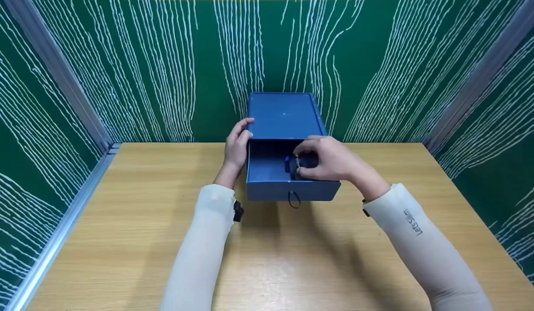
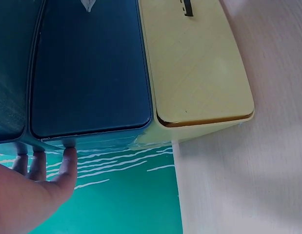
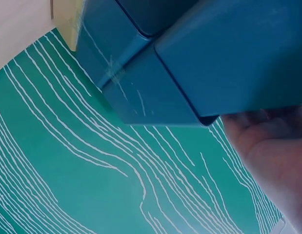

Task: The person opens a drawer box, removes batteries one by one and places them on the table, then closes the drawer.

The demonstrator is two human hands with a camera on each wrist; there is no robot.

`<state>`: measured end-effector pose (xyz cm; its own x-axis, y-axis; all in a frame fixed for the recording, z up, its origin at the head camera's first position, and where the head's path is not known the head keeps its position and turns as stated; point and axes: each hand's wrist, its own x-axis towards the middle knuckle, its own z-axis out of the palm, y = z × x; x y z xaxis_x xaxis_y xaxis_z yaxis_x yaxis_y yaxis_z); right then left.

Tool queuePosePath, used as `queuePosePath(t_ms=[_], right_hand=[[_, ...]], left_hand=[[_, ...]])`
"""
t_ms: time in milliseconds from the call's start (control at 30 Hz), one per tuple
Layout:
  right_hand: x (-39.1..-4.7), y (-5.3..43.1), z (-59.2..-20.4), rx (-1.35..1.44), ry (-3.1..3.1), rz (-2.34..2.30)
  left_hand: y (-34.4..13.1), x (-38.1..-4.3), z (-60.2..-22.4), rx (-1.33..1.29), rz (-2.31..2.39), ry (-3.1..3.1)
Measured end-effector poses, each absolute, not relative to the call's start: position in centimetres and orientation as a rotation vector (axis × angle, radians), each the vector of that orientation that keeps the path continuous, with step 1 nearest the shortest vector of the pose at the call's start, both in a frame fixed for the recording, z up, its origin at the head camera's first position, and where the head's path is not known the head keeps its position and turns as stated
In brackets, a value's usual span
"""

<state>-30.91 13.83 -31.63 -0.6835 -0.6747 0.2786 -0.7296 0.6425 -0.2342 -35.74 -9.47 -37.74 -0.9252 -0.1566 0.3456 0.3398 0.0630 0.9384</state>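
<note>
A blue drawer unit (image 1: 286, 115) stands at the back of the table, its top drawer (image 1: 271, 191) pulled out. My left hand (image 1: 237, 147) rests along the unit's left side; in the left wrist view its extended fingers (image 2: 68, 165) touch the side wall. Over the right part of the drawer, my right hand (image 1: 331, 160) reaches in and grips a small dark object with a blue end (image 1: 293, 167) between thumb and fingers. I cannot tell its kind. The drawer wall hides those fingertips in the right wrist view.
Below the open drawer sit a closed blue drawer (image 2: 92, 68) and a yellow drawer (image 2: 199, 63). A dark loop (image 1: 295, 199) hangs from the open drawer's front. Green walls with white lines (image 1: 154, 65) enclose the wooden table (image 1: 163, 242) behind and at the sides.
</note>
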Motion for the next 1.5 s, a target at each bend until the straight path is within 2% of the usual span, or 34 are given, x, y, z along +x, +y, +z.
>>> queuePosePath(t_ms=[533,1500], right_hand=[[-30.2,16.3,-29.7,1.106,-2.624,0.602],[-30.4,21.3,-31.5,0.946,-2.615,0.665]], left_hand=[[-9.4,-35.7,-37.7,-0.176,-1.898,-2.016],[-9.6,-35.7,-37.9,-0.197,-1.913,-2.017]])
